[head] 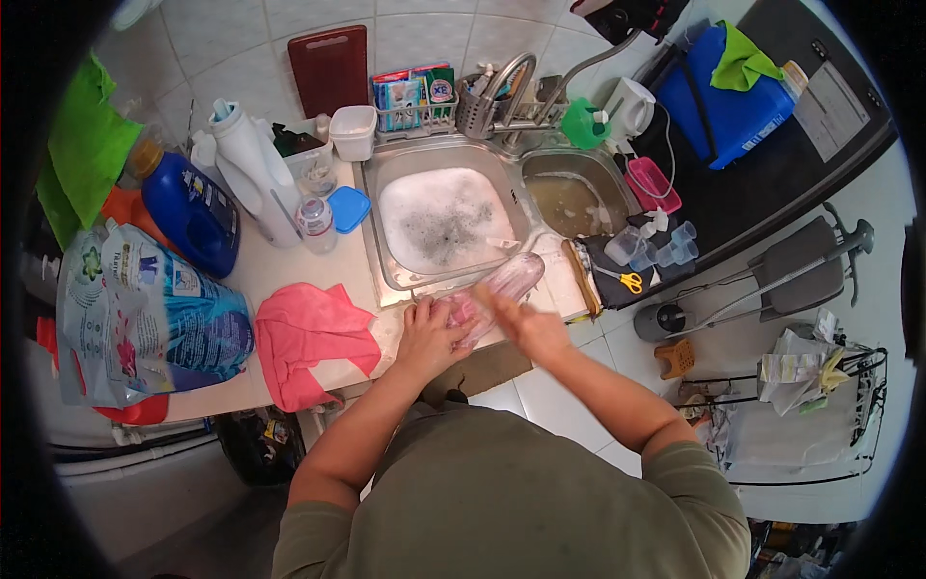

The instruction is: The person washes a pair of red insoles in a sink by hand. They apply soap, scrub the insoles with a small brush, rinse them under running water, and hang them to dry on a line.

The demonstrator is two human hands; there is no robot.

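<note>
A long, pink, rounded object (522, 275), coated in whitish lather, lies on the counter's front edge just before the sink. Its exact kind is hard to tell. My left hand (432, 339) is pressed around its near end, fingers spread over it. Over its right side is my right hand (534, 327), blurred by motion; whether it grips anything is hidden. Behind the object, the large steel sink basin (373, 224) holds white suds (441, 195) with a grey patch in the middle. Cloudy water (561, 199) stands in the smaller basin to the right.
Left of the sink lie a pink cloth (307, 333), a blue lid (349, 210) and a clear bottle (316, 226). Detergent pouches (170, 304) and a blue jug (189, 206) crowd the left end. Yellow scissors (631, 281) and clear cups (677, 244) sit to the right.
</note>
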